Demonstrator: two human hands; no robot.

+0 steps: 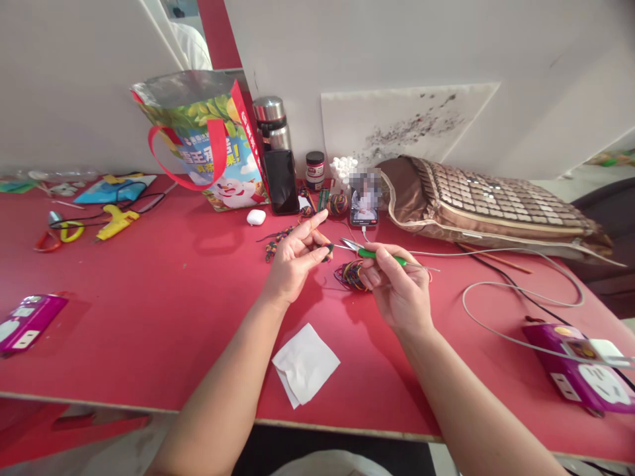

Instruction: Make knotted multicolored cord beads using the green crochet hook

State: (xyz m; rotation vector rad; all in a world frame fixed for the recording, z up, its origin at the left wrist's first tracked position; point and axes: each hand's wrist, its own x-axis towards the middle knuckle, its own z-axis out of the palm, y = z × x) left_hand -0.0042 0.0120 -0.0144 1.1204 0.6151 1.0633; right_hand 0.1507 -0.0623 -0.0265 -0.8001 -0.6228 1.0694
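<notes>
My left hand is closed in a pinch on a small piece of multicoloured yarn crochet, its index finger stretched out. Most of that piece is hidden by the fingers. In my right hand is a green-handled crochet hook, its thin metal tip reaching the yarn at my left fingertips. Pointed metal blades show beside the hook; what they belong to is partly hidden. A loose bundle of multicoloured yarn lies just left of my right fingers. More braided yarn lies behind my left hand.
A folded white tissue lies near the front edge. Behind stand a colourful bag, a dark phone, a jar and a lit phone. A brown cushion, a white cable and a purple power strip are at right.
</notes>
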